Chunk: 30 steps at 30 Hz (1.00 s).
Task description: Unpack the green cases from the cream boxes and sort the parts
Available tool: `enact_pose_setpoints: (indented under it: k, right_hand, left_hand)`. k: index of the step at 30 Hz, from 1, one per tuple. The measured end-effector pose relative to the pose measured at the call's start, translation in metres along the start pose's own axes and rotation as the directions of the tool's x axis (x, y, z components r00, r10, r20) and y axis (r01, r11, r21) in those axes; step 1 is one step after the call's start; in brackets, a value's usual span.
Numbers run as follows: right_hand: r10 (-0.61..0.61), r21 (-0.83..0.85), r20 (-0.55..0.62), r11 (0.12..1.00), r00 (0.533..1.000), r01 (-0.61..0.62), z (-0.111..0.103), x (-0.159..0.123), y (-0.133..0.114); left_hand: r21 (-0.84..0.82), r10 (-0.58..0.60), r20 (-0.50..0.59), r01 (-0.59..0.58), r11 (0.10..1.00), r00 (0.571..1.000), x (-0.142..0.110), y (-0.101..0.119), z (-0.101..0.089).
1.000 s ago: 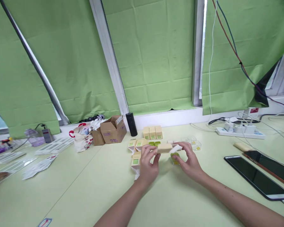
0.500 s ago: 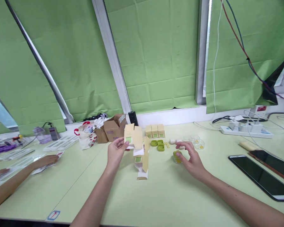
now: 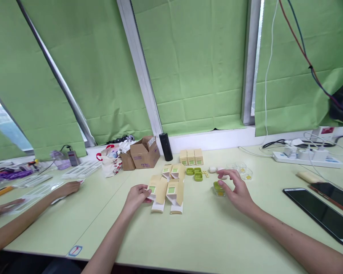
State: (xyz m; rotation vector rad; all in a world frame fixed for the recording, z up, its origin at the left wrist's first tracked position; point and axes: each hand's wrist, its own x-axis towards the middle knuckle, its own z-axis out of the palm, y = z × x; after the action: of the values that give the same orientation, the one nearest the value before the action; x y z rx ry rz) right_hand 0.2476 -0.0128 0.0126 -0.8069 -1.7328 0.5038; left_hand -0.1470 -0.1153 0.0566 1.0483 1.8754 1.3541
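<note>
My left hand (image 3: 137,196) pinches the left edge of a small beige carton (image 3: 156,190) with a green square on its front. The carton stands unfolded at the table, its white bottom flap spread towards me. A similar carton (image 3: 175,192) is right beside it, and two more unfolded cartons (image 3: 171,171) stand just behind. My right hand (image 3: 234,190) hovers with thumb and fingers apart around a small green-lidded clear case (image 3: 218,189). The thumb overlaps the case; whether it touches cannot be told.
Closed beige boxes (image 3: 191,156), small green trays (image 3: 198,177) and clear round-lobed cases (image 3: 245,173) sit further back. Phones (image 3: 317,215) and a power strip (image 3: 308,159) are at the right. On the left, a co-worker's hands (image 3: 70,188) handle white frames. A cardboard box (image 3: 145,152) stands behind.
My left hand has lowered the carton from mid-air to the table, left of another carton. My right hand stays by the green-lidded case. The view has shifted slightly left.
</note>
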Motion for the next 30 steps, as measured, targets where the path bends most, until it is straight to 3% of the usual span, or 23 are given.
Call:
enact_pose_setpoints:
  k: [8, 14, 19, 30]
  right_hand:
    - [0.016, -0.032, 0.003, 0.999, 1.0, -0.016, 0.0, 0.003, 0.01]
    - [0.031, -0.045, 0.003, 0.998, 1.0, -0.031, 0.0, 0.004, 0.014]
    - [0.031, -0.043, 0.007, 0.999, 0.999, -0.031, 0.001, 0.003, 0.014]
    - [0.055, -0.039, 0.035, 0.998, 0.998, -0.053, 0.002, 0.002, 0.019]
  left_hand:
    - [-0.03, -0.06, 0.04, 0.061, 0.998, 0.997, 0.001, 0.0, 0.013]
    - [-0.033, -0.098, -0.001, 0.098, 0.995, 0.995, -0.002, 0.003, 0.011]
    - [0.005, -0.136, 0.028, 0.136, 0.991, 0.99, -0.003, 0.0, 0.013]
    - [0.087, -0.131, 0.071, 0.125, 0.988, 0.989, 0.002, -0.006, 0.029]
